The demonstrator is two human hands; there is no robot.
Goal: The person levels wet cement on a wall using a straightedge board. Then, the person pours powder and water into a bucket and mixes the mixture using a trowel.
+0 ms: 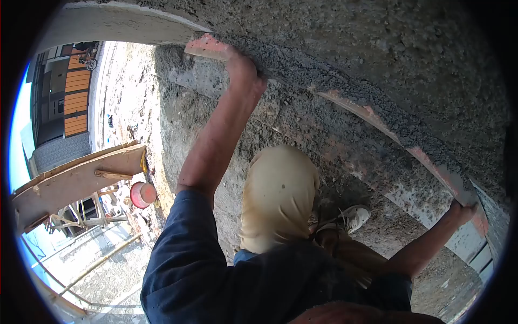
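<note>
A long, narrow board (375, 117) with pinkish patches runs from upper left to lower right along the rough wall. Wet grey mortar (324, 78) lies along its upper edge and covers part of it. Near the board's upper left end, my left hand (244, 70) is closed round it, its fingers partly hidden. Far to the right, my right hand (464, 211) grips the board close to its other end. Both arms are stretched wide apart.
A bent knee in tan trousers (280, 200) and a light shoe (355, 217) are below the board. At left are a red bucket (143, 195), a wide plank (81, 181), wooden poles and rubble. Mortar-splashed planks (415, 202) lie under the board.
</note>
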